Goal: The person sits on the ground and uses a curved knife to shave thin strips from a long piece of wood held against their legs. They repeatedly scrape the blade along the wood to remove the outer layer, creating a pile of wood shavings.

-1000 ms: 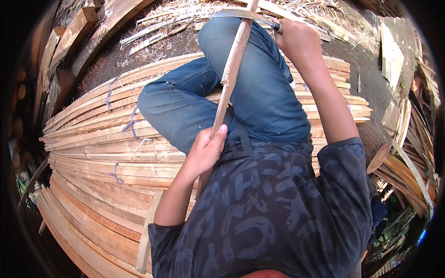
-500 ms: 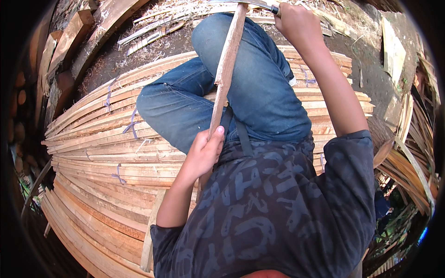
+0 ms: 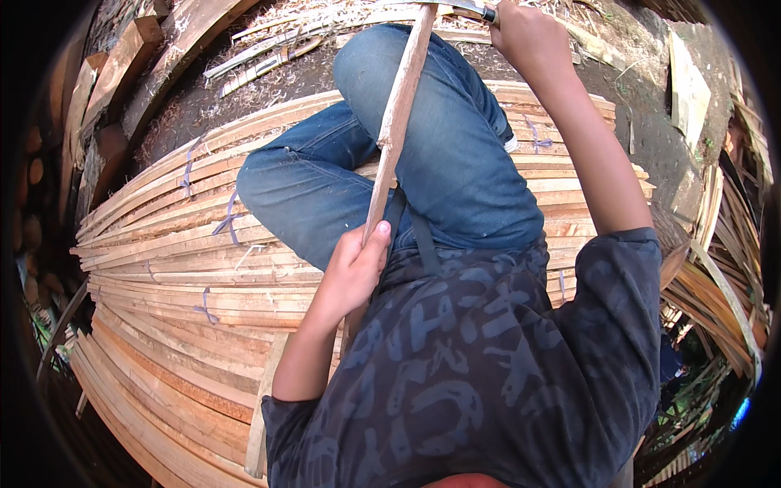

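Dark, bare ground runs along the top, strewn with pale shavings. Thick timbers crowd the upper left. Long wooden strips, some bound with purple ties, spread below. Daylight brightens the upper right; the far left edge sits in shade.

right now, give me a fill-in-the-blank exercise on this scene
The left grip holds a stick made of ____.
The right grip holds a bladed tool by its ____.
The trousers are ____ in colour.
The ties on the wooden strips are ____ in colour.

Missing words: wood; handle; blue; purple
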A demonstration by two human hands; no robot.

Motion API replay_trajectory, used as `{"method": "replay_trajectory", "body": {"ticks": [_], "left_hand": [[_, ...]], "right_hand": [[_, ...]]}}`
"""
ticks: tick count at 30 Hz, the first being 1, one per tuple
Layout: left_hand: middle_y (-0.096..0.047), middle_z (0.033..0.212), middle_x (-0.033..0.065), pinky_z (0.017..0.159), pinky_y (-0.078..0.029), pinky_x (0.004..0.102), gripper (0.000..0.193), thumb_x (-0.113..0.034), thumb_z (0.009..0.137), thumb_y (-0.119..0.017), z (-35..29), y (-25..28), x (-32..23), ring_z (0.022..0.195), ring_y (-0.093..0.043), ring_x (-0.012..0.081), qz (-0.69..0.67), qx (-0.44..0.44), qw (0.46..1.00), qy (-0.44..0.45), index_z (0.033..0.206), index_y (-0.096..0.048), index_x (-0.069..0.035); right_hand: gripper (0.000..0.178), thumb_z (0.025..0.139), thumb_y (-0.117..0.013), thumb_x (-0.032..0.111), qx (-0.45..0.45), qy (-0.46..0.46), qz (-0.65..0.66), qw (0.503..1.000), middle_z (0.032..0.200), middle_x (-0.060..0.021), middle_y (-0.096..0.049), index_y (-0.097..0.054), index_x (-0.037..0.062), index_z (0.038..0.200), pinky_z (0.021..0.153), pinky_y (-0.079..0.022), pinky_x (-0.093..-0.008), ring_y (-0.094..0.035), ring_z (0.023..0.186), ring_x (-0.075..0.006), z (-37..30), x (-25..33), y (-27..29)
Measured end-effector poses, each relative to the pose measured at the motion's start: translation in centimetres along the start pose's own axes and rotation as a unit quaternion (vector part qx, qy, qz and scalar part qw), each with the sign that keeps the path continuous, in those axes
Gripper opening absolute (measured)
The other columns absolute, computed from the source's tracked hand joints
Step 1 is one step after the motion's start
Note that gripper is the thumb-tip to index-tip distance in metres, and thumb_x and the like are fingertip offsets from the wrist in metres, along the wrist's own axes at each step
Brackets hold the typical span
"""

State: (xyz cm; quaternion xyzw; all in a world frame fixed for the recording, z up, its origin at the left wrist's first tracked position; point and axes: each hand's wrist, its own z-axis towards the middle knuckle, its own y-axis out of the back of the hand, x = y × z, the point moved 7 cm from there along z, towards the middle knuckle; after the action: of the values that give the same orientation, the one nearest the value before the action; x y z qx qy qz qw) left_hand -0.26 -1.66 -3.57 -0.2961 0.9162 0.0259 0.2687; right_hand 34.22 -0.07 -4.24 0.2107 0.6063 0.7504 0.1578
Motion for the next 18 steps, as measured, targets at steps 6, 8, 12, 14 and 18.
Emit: {"method": "replay_trajectory", "body": {"ticks": [6, 8, 12, 14, 18], "left_hand": [[-0.033, 0.059, -0.0067, 0.041, -0.024, 0.0206, 0.038, -0.036, 0.103, -0.043, 0.4, 0.7, 0.1, 0.047, -0.029, 0.0021, 0.064, -0.027, 0.997, -0.042, 0.074, -0.041, -0.011], [-0.034, 0.059, -0.0066, 0.041, -0.024, 0.0207, 0.038, -0.036, 0.102, -0.044, 0.6, 0.9, 0.1, 0.048, -0.029, 0.0021, 0.077, -0.037, 0.995, -0.060, 0.075, -0.042, -0.010], [-0.034, 0.060, -0.0065, 0.041, -0.024, 0.0210, 0.038, -0.036, 0.102, -0.044, 0.7, 0.8, 0.4, 0.048, -0.029, 0.0024, 0.057, -0.026, 0.997, -0.047, 0.075, -0.042, -0.010], [-0.034, 0.060, -0.0065, 0.041, -0.024, 0.0211, 0.038, -0.036, 0.102, -0.044, 0.7, 0.7, 0.4, 0.048, -0.029, 0.0025, 0.054, -0.025, 0.997, -0.046, 0.075, -0.042, -0.010], [-0.035, 0.060, -0.0065, 0.042, -0.024, 0.0210, 0.038, -0.036, 0.102, -0.044, 0.7, 0.7, 0.5, 0.049, -0.030, 0.0024, 0.052, -0.032, 0.997, -0.046, 0.075, -0.043, -0.009]], "right_hand": [[0.030, 0.091, -0.061, 0.034, 0.058, 0.013, 0.010, 0.998, 0.066, -0.0150, -0.065, -0.058, 0.0043, 0.091, 0.057, -0.052, -0.0433, -0.066, 0.065, -0.0343, -2.3, 0.7, -0.6], [0.028, 0.089, -0.063, 0.031, 0.035, 0.040, 0.049, 0.997, 0.067, -0.0144, -0.065, -0.057, 0.0038, 0.090, 0.058, -0.052, -0.0424, -0.066, 0.066, -0.0338, -3.0, 1.3, -0.3], [0.024, 0.085, -0.068, 0.027, 0.039, 0.063, 0.102, 0.992, 0.067, -0.0128, -0.065, -0.058, 0.0052, 0.085, 0.058, -0.053, -0.0412, -0.066, 0.066, -0.0318, -3.3, 3.6, 0.7], [0.027, 0.083, -0.069, 0.031, 0.054, 0.081, 0.100, 0.990, 0.067, -0.0122, -0.065, -0.059, 0.0064, 0.082, 0.058, -0.053, -0.0408, -0.066, 0.066, -0.0308, -3.4, 4.7, 1.6], [0.024, 0.083, -0.067, 0.031, 0.095, 0.058, 0.047, 0.993, 0.069, -0.0127, -0.066, -0.061, 0.0074, 0.084, 0.059, -0.053, -0.0423, -0.066, 0.068, -0.0315, -3.3, 4.6, 1.5]]}}
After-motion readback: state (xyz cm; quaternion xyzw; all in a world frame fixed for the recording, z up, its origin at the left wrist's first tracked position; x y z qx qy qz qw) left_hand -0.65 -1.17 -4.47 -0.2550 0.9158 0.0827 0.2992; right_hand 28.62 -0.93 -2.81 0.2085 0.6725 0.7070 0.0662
